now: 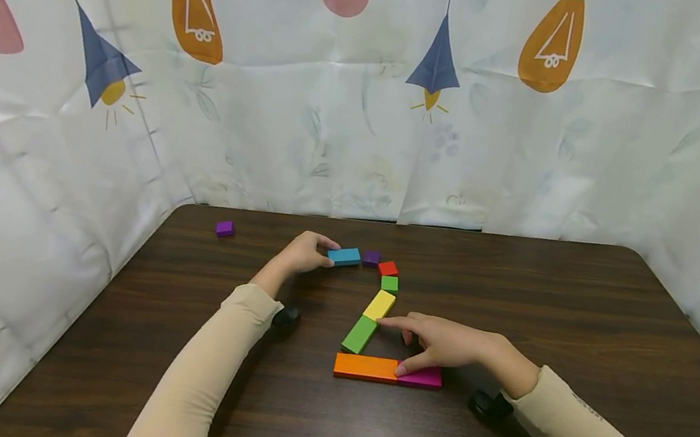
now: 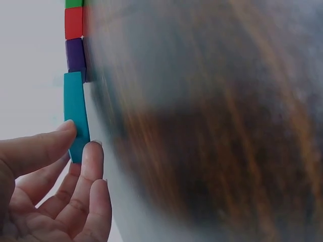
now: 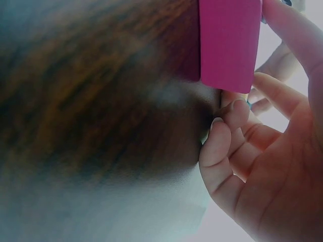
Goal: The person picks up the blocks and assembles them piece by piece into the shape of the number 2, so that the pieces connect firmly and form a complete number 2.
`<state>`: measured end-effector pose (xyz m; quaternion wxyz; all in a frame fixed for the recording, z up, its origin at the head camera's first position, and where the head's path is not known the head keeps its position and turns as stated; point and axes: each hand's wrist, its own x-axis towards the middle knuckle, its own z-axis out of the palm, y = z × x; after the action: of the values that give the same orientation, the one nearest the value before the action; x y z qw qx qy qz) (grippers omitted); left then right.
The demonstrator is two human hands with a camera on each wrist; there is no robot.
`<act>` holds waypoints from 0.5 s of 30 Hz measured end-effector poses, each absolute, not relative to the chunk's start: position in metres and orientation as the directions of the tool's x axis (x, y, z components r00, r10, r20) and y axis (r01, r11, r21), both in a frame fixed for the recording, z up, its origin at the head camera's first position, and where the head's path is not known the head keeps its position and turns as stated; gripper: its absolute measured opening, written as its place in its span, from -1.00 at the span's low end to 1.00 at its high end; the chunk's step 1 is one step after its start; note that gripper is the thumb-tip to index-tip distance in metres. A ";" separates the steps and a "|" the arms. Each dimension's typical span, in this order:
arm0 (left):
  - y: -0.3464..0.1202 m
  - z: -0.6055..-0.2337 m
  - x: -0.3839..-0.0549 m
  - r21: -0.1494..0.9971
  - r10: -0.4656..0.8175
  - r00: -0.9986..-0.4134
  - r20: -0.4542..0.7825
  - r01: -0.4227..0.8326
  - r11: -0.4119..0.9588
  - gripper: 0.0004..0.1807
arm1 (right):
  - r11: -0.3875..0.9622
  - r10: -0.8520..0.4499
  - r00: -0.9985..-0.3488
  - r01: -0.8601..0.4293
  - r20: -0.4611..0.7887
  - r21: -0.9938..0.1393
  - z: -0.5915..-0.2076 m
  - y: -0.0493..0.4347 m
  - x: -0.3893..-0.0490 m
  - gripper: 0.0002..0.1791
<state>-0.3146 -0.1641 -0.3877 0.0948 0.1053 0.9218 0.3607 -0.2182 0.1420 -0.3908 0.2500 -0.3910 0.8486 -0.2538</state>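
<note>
At the far end of a curving row, my left hand [image 1: 304,254] pinches a blue block [image 1: 345,257] between thumb and fingers. The block's other end meets a dark purple block [image 1: 371,258]. A red block [image 1: 388,268], a small green block [image 1: 389,284], a yellow block [image 1: 380,304] and a longer green block [image 1: 359,335] continue the row toward me. Across its near end lie an orange block [image 1: 366,367] and a magenta block [image 3: 229,45], end to end. My right hand [image 1: 450,343] stretches its index finger to the yellow-green joint; its thumb touches the orange-magenta joint.
A lone purple block [image 1: 225,228] lies near the far left corner of the dark wooden table [image 1: 586,315]. Behind the table and along its sides hangs a white curtain [image 1: 350,140] printed with lamps.
</note>
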 end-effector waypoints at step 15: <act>-0.161 -0.389 -0.315 0.667 0.267 -0.957 -0.114 0.126 0.734 -0.59 | 0.579 -0.782 -0.576 -0.532 -0.238 -0.617 -0.391 0.142 -0.217 -0.12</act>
<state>-0.3149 -0.1606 -0.3888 0.1014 0.1063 0.9256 0.3487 -0.2174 0.1422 -0.3909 0.2517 -0.3854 0.8523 -0.2484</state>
